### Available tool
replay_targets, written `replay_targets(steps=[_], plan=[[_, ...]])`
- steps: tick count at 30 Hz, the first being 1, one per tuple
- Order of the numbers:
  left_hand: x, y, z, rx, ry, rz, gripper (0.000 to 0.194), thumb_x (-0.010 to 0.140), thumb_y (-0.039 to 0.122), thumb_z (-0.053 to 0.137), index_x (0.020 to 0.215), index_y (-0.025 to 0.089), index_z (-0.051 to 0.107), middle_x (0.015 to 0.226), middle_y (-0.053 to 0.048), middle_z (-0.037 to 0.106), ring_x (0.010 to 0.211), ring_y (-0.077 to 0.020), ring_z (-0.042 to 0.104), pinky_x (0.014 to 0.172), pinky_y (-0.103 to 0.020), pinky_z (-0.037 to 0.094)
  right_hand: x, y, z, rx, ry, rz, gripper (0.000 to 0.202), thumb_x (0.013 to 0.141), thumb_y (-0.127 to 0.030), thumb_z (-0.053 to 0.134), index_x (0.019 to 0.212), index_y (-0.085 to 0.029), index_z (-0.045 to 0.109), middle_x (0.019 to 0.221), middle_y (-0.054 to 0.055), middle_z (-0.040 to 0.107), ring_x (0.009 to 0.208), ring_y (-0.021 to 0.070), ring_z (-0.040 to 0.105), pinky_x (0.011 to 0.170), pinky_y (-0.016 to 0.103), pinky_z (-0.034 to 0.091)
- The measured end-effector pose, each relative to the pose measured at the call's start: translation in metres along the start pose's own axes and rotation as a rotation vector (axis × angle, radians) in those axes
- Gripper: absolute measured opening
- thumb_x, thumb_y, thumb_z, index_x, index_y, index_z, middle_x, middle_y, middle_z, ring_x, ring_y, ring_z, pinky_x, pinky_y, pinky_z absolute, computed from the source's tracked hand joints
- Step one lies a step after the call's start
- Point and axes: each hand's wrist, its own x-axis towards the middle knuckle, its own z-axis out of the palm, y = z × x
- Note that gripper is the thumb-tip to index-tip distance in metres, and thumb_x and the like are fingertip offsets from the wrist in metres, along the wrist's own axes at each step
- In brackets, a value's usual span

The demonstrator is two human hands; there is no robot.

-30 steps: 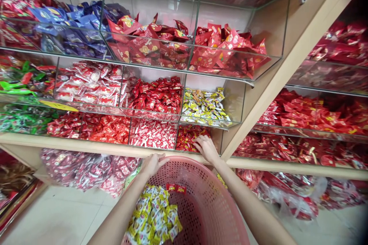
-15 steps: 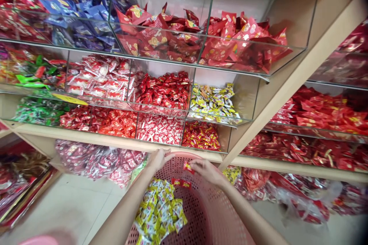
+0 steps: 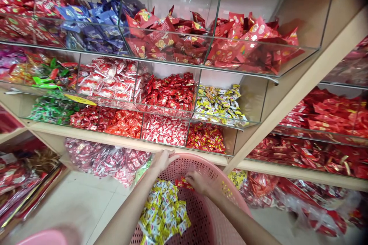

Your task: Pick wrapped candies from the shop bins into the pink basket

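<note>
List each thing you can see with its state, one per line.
Left hand: holding the pink basket's rim
Right hand: inside the basket, at red candies; grip unclear
Pink basket: open-topped, partly filled
Yellow-and-white candies: wrapped, heaped in the basket
Red candies: wrapped, in the basket, partly hidden
Yellow candy bin: open-topped, partly filled
Blue packets: heaped in their bin
</note>
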Motion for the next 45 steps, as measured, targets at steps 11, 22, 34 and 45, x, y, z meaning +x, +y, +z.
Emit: replay_targets(steps=[11, 22, 34, 45], plan=[[0.004, -0.007, 0.006, -0.027, 0.029, 0.070, 0.059, 0.074, 0.063, 0.047, 0.122, 0.029, 0.053, 0.118, -0.006, 0.059, 0.109, -0.0221, 0.054, 0.089, -0.027, 0.038, -0.014, -0.034, -0.032, -0.434, 0.207, 0.109, 0.027, 0.092, -0.029, 0.033, 0.093, -0.020, 0.058, 0.087, 0.008, 0.067, 0.073, 0.0169, 0.063, 0.062, 0.024, 0.038], [0.002, -0.007, 0.004, 0.017, 0.042, 0.073, 0.062, 0.074, 0.068, 0.041, 0.122, 0.030, 0.053, 0.117, -0.008, 0.060, 0.108, -0.0238, 0.055, 0.085, -0.028, 0.040, 0.005, -0.002, -0.138, -0.376, 0.559, 0.015, 0.028, 0.085, -0.018, 0.038, 0.103, -0.020, 0.059, 0.094, 0.007, 0.057, 0.087, 0.0160, 0.053, 0.072, 0.024, 0.038], [0.000, -0.002, 0.000, -0.034, 0.010, 0.044, 0.059, 0.074, 0.062, 0.048, 0.121, 0.029, 0.054, 0.118, -0.007, 0.059, 0.110, -0.0226, 0.053, 0.088, -0.027, 0.039, 0.001, 0.014, -0.154, -0.437, 0.445, -0.028, 0.027, 0.086, -0.020, 0.037, 0.083, -0.019, 0.063, 0.086, 0.006, 0.053, 0.082, 0.0154, 0.049, 0.071, 0.024, 0.038], [-0.032, -0.008, -0.015, 0.072, 0.003, 0.067, 0.057, 0.076, 0.067, 0.037, 0.089, 0.022, 0.069, 0.088, -0.009, 0.069, 0.091, -0.0222, 0.061, 0.076, -0.025, 0.040, -0.047, -0.032, -0.044, 0.578, 0.250, 0.101, 0.023, 0.071, -0.039, 0.054, 0.065, -0.017, 0.057, 0.058, 0.000, 0.058, 0.053, 0.0122, 0.050, 0.052, 0.023, 0.038]])
